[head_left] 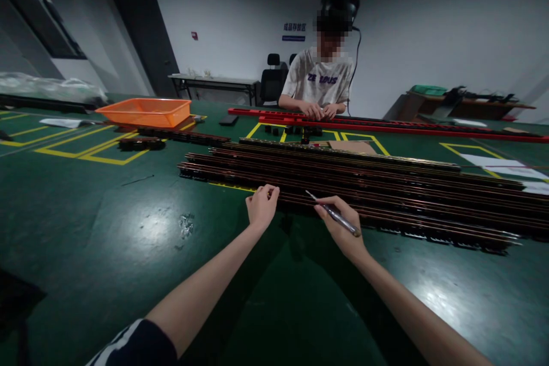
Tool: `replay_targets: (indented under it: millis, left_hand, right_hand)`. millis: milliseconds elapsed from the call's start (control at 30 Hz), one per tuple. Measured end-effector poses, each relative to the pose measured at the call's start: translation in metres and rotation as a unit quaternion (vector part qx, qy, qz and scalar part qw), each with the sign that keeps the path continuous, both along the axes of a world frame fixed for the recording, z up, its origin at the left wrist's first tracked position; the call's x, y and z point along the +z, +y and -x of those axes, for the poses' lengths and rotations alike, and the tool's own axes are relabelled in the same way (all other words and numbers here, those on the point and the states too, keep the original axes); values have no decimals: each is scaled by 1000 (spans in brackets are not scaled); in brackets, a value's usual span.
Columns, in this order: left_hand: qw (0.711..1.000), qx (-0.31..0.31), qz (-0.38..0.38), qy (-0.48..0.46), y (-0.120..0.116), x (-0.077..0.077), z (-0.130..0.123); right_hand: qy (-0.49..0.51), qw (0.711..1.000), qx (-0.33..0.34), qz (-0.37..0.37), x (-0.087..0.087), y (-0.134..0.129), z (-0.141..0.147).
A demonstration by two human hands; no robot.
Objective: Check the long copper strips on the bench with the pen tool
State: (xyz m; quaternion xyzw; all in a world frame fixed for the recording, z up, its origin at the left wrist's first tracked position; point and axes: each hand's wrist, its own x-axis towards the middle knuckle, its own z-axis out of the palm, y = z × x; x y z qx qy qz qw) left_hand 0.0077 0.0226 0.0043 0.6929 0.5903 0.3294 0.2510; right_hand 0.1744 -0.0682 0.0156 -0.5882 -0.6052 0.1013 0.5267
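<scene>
Green table, glare patches left and right. Right hand has its grip closed pen-style on a slim tool: thicker handle angled back toward the wrist, thin tip pointing up-left at the near edge of the rails. Left hand is at that same near edge, left of the tool tip, fingers curled in; can't tell whether that grip is closed on a rail or a small part. Rails are long, dark with coppery lines, side by side across mid-table, slightly skewed. Past them: cardboard, small black blocks, papers at right, orange bin at left. Far side: red rail, a co-worker with both hands at it. Behind: chair, dark door, wall sign.
</scene>
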Motion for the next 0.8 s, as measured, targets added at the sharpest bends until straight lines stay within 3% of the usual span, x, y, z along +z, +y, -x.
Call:
replay_targets:
  millis: [200, 400, 800]
  left_hand:
    - [1000, -1, 8, 8, 3, 1, 0]
    - [1000, 2, 0, 0, 5, -2, 0]
    - [1000, -14, -4, 7, 9, 1, 5]
  right_hand:
    - [56, 998, 7, -20, 0, 18, 13]
    - [50, 998, 36, -6, -10, 13, 13]
    - [34, 997, 69, 26, -9, 13, 15]
